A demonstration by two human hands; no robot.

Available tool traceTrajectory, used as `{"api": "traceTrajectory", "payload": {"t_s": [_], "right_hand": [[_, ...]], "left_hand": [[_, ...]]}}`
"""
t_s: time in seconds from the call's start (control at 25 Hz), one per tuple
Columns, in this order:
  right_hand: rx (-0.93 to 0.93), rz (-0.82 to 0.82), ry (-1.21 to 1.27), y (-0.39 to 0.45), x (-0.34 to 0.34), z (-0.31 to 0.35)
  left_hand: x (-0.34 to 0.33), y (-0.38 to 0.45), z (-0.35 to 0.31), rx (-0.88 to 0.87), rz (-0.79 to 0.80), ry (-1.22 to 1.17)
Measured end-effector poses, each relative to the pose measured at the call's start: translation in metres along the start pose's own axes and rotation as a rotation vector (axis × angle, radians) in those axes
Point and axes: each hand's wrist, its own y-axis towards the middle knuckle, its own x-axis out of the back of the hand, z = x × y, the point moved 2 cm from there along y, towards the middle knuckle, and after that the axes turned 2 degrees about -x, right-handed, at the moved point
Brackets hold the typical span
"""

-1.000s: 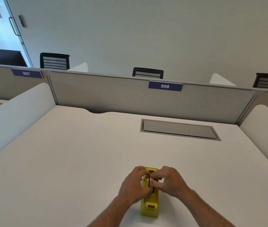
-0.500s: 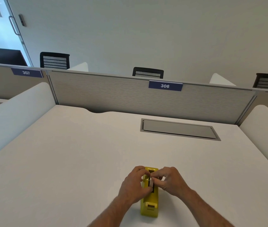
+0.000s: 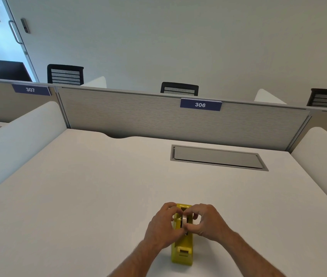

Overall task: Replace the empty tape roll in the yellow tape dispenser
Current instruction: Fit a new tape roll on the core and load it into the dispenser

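A yellow tape dispenser [image 3: 181, 253] stands on the white desk [image 3: 98, 196] near its front edge, its cutter end pointing toward me. A pale tape roll [image 3: 184, 219] sits upright in the dispenser's slot, only its rim showing between my fingers. My left hand [image 3: 162, 226] grips the left side of the dispenser and pinches the roll. My right hand [image 3: 206, 222] pinches the roll from the right side. Both hands meet over the slot and hide most of the roll and its hub.
A grey flush cable hatch [image 3: 217, 157] is set into the desk at the back right. A grey partition with a blue "306" sign [image 3: 200, 104] closes the far edge. White side dividers [image 3: 18, 140] flank the desk. Black chairs [image 3: 179, 89] show behind the partition.
My fingers have shifted slightly around the roll and the roll's pale rim shows a little more above the slot. The dispenser has stayed in place.
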Motion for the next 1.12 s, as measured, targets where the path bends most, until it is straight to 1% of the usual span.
{"api": "traceTrajectory", "payload": {"t_s": [0.24,0.44,0.6,0.92,1.12], "right_hand": [[0.015,-0.028,0.008,0.0036,0.0010,0.0007],[0.047,-0.011,0.001,0.0004,0.0013,-0.0008],[0.032,-0.028,0.058,-0.0001,0.0001,-0.0013],[-0.005,-0.003,0.088,0.0028,0.0007,-0.0048],[0.022,0.024,0.061,0.0013,0.0023,0.0002]], "left_hand": [[0.0003,-0.0001,-0.0008,0.010,-0.012,0.005],[-0.0005,0.0012,0.0009,0.012,-0.004,0.001],[0.0000,0.0017,0.0012,0.009,-0.012,-0.006],[0.0002,0.0020,0.0010,0.008,0.004,0.008],[0.0003,0.0026,0.0022,0.015,0.022,0.012]]}}
